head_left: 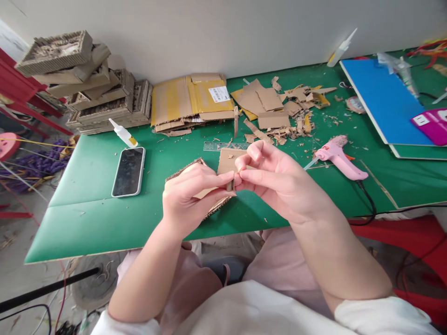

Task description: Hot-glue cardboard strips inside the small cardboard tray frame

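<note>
My left hand (190, 197) and my right hand (275, 179) meet above the near edge of the green table (91, 214). Both pinch a small brown cardboard piece (230, 184) between their fingertips. Under the hands lies a corrugated cardboard sheet (214, 190), and a flat cardboard square (227, 160) lies just behind it. A clear ruler (216, 146) rests behind that square.
A phone (129, 171) lies face up at the left, a small glue bottle (123, 133) behind it. A pink glue gun (340, 157) lies right of my hands, its cord running off the edge. Cardboard frames (87, 88), flattened boxes (192, 100), scraps (279, 114) and a blue board (384, 100) line the back.
</note>
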Tool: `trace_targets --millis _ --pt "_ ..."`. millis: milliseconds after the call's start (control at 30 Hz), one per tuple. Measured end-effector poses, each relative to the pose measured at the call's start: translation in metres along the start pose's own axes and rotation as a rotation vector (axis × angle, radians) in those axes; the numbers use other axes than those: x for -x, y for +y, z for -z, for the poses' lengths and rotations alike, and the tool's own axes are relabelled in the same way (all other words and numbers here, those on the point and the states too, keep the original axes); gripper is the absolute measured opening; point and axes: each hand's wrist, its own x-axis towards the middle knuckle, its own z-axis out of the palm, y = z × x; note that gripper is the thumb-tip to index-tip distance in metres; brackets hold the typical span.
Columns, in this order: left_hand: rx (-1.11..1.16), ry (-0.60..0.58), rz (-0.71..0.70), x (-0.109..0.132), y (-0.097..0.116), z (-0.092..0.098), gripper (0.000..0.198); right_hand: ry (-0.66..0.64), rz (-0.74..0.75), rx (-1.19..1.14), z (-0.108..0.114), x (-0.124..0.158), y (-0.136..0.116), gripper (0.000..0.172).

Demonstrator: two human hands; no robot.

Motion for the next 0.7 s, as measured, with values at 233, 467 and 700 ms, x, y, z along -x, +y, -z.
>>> trace_targets --millis 233,467,700 --pt "-0.175 -0.009 -0.047 0.0 0.004 0.001 0.018 0.012 0.051 0.033 0.0 -0.002 0.003 0.027" --pt "-0.376 -0.047 -0.111 -0.002 0.011 0.001 0.014 0.055 0.097 0.073 -0.001 -0.005 0.008 0.027" --pt "-0.422 -0.046 -0.117 -0.001 0.009 0.002 0.013 0.056 0.147 0.095 0.002 -0.009 0.012 0.026"
